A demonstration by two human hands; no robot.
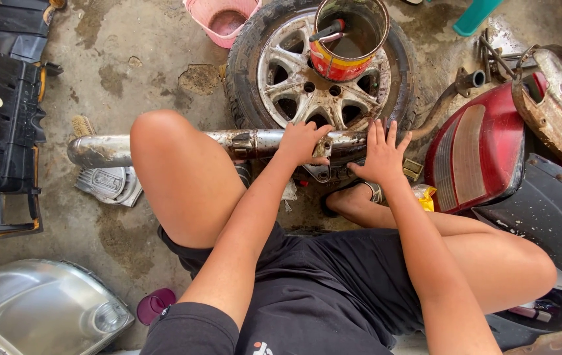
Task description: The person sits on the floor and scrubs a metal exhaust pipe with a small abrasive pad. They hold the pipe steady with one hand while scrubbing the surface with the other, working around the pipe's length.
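Fingers (307,131) of the left hand (302,143) curl over a rusty exhaust pipe (182,146); the right hand (381,158) lies flat, spread. Beyond them, a wheel (307,85) carrying a paint can (346,39).

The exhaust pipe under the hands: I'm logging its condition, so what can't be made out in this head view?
- Exhaust pipe: a middle stretch is hidden behind the raised knee.
- The part under the left hand and right hand is covered by palms and fingers.
- Its far right end is lost behind the red tail light.
- The tin on the wheel: contents in shadow.
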